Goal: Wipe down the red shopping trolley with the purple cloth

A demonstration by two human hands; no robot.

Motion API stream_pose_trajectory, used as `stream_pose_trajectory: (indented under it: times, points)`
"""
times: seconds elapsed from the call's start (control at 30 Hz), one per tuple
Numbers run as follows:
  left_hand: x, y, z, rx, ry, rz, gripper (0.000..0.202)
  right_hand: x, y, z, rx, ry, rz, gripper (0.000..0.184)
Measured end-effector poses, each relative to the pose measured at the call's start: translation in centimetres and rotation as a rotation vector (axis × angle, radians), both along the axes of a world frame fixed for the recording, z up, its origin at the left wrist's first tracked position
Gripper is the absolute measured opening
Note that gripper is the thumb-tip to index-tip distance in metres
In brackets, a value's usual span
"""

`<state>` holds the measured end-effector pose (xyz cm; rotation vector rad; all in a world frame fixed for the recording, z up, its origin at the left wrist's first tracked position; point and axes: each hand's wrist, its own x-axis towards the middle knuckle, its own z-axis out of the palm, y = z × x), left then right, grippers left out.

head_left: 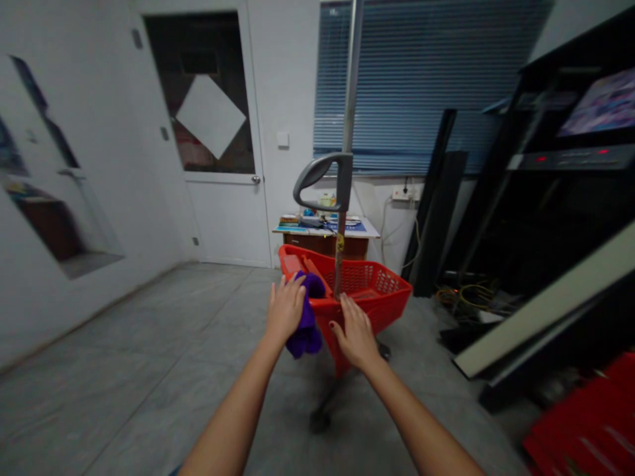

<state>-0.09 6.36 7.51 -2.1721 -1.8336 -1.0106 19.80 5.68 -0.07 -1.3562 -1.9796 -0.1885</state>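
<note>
- Left hand (286, 307) clamped on purple cloth (307, 330), lower centre of frame.
- Right hand (354, 334) apart, open, flat on red plastic trolley basket (360, 281).
- Grey-handled pole (348, 106) rises from basket, centre.

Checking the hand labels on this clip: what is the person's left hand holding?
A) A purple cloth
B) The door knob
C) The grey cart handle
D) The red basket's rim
A: the left hand is closed around a purple cloth, which hangs below the fingers.
</note>
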Motion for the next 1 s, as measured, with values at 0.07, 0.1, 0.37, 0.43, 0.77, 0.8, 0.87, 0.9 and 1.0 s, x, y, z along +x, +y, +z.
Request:
stream_pose_trajectory:
  times: [0.07, 0.1, 0.37, 0.43, 0.77, 0.8, 0.87, 0.9, 1.0]
  points:
    - [-0.6, 1.0, 0.4, -0.047, -0.05, 0.028, 0.044, -0.3, -0.3, 0.2, -0.009, -0.006, 0.013, 0.068]
    - [-0.5, 0.9, 0.3, -0.048, -0.059, 0.036, 0.044, -0.5, -0.4, 0.2, -0.01, -0.005, 0.02, 0.068]
    - [4.4, -5.7, -4.9, 0.187, 0.087, 0.075, 0.052, -1.2, -0.6, -0.8, 0.01, 0.022, 0.03, 0.064]
    - [4.3, -5.7, -4.6, 0.174, 0.14, 0.03, 0.051, -0.8, -0.6, -0.4, -0.008, 0.003, 0.059, 0.06]
    - [1.5, -2.2, -2.3, 0.192, 0.072, 0.198, 0.046, 0.3, 0.5, 0.5, -0.087, -0.015, 0.145, 0.055]
    - [1.7, -2.7, -3.5, 0.213, 0.069, 0.206, 0.048, 0.8, 1.0, 0.1, -0.102, 0.01, 0.105, 0.057]
    - [2.0, -3.6, -6.5, 0.224, 0.084, 0.214, 0.053, 2.0, 1.9, -0.9, -0.156, 0.054, 0.023, 0.059]
    - [2.1, -3.9, -8.0, 0.214, 0.102, 0.216, 0.054, 2.6, 2.3, -1.4, -0.194, 0.067, 0.001, 0.058]
    - [2.2, -4.1, -11.2, 0.154, 0.19, 0.133, 0.05, 3.8, 3.0, -2.5, -0.243, 0.061, 0.053, 0.054]
